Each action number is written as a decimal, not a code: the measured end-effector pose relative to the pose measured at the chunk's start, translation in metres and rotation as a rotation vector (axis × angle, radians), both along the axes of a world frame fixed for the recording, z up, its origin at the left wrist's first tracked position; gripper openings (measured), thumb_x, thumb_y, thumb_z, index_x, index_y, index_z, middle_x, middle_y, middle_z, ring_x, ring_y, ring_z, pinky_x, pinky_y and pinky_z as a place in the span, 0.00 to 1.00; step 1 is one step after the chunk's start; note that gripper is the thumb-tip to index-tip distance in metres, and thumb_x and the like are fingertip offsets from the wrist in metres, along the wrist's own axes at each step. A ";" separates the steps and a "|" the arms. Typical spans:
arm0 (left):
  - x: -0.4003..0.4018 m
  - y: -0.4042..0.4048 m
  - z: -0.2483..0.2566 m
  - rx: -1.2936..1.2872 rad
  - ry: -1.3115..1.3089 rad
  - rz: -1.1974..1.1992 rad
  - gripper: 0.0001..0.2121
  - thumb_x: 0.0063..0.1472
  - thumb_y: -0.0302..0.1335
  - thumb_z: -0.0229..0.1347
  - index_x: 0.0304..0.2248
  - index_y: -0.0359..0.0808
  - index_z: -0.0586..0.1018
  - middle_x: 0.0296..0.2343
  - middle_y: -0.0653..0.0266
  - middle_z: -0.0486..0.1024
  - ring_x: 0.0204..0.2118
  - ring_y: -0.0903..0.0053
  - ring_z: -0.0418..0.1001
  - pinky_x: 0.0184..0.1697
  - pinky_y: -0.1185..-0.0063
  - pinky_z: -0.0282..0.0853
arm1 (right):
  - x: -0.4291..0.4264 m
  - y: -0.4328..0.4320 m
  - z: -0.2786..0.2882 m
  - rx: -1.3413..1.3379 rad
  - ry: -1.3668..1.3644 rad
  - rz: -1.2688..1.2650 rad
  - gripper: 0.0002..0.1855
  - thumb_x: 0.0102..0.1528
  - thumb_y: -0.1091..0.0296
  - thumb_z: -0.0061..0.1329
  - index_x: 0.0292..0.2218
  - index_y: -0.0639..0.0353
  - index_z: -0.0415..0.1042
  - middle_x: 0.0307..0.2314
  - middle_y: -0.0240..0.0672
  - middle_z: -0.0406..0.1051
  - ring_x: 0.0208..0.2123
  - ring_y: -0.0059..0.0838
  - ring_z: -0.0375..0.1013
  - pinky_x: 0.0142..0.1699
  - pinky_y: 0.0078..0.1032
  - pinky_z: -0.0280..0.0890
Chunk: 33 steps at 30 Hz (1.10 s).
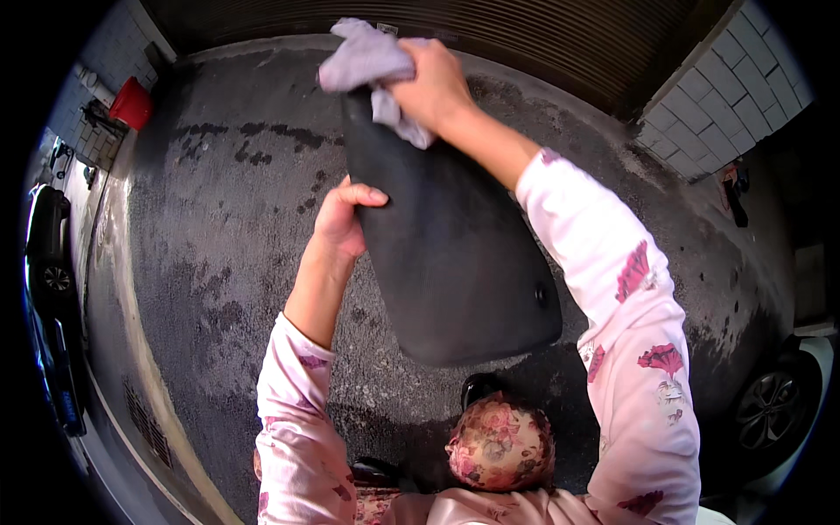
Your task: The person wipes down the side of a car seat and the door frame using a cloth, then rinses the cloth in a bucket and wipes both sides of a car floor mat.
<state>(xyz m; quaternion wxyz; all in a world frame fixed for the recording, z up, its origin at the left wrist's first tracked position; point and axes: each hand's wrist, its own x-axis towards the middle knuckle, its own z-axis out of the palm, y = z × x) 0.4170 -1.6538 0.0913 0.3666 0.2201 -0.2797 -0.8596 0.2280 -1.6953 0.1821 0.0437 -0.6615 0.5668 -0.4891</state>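
Observation:
A black car floor mat [453,256] is held up in front of me, its narrow end pointing away. My left hand [344,216] grips its left edge, thumb on top and the other fingers hidden behind. A round fastener hole [541,293] shows near the mat's lower right corner. At the far end my right hand [430,79] clutches a pale lavender cloth [367,60], pressed against the mat's far edge. Part of the cloth hangs down over the mat's surface.
Dark, patchily wet pavement [223,262] lies below. A brown roller shutter [525,46] and a white block wall [728,92] stand ahead. To the left are a red bucket [132,104], a floor drain grate [146,420] and a dark car [52,275]. A car wheel [768,407] is at right.

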 end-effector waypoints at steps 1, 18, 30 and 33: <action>0.002 -0.006 -0.007 0.004 0.065 0.028 0.21 0.43 0.18 0.53 0.41 0.26 0.72 0.32 0.54 0.77 0.30 0.67 0.77 0.36 0.72 0.76 | 0.012 0.025 -0.009 -0.006 0.043 0.022 0.20 0.40 0.70 0.52 0.39 0.55 0.75 0.38 0.50 0.69 0.44 0.51 0.68 0.49 0.35 0.64; 0.012 -0.007 -0.021 -0.042 0.085 0.285 0.22 0.37 0.14 0.48 0.39 0.26 0.72 0.31 0.53 0.76 0.34 0.62 0.76 0.43 0.68 0.74 | -0.072 0.166 -0.185 0.335 -0.158 -0.321 0.18 0.44 0.75 0.48 0.40 0.61 0.72 0.38 0.49 0.69 0.42 0.49 0.69 0.46 0.35 0.64; 0.039 -0.023 -0.036 -0.142 0.426 0.131 0.25 0.38 0.15 0.46 0.41 0.20 0.74 0.40 0.47 0.75 0.45 0.57 0.73 0.54 0.65 0.66 | -0.110 0.223 -0.156 0.440 -1.654 0.175 0.44 0.48 0.38 0.53 0.55 0.61 0.59 0.49 0.40 0.66 0.50 0.37 0.67 0.56 0.35 0.62; 0.042 -0.032 -0.051 -0.177 0.394 0.180 0.24 0.37 0.15 0.46 0.40 0.20 0.74 0.39 0.48 0.76 0.44 0.59 0.73 0.55 0.65 0.66 | -0.139 0.235 -0.153 0.432 -1.554 0.224 0.47 0.46 0.33 0.53 0.55 0.60 0.58 0.48 0.42 0.66 0.49 0.35 0.68 0.54 0.33 0.64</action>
